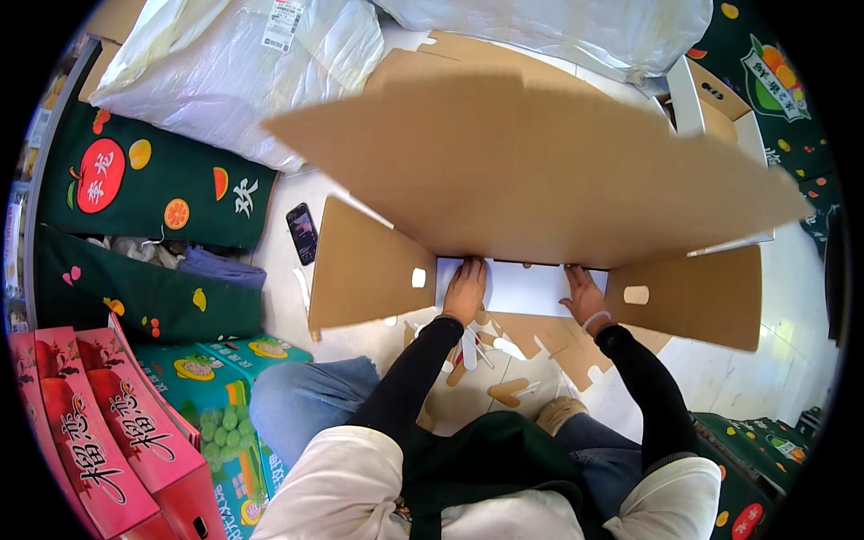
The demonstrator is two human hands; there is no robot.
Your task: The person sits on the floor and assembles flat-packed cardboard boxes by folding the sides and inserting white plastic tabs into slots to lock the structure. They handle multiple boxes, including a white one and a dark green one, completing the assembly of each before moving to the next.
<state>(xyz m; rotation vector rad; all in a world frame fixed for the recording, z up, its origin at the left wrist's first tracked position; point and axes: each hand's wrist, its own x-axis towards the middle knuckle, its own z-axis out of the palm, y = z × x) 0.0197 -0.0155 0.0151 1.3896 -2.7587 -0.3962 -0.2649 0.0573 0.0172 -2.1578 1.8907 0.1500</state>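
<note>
A partly folded cardboard box (531, 171) stands in front of me, brown inside, with its large far panel raised. Its two side flaps stick out toward me, each with an oval hand hole. A white panel (524, 290) runs low between them. My left hand (465, 290) lies on the left end of this panel, fingers stretched toward its far edge. At the right end, my right hand (584, 297) presses with fingers spread and thumb apart. Both hands are open and hold nothing; some fingertips are hidden at the fold.
Cardboard scraps (558, 346) lie on the floor below the box. A phone (302, 234) lies left of it. Plastic-wrapped bundles (243, 81) stand behind. Pink cartons (135, 423) and a teal carton (193, 360) are at lower left, a white box (688, 103) at far right.
</note>
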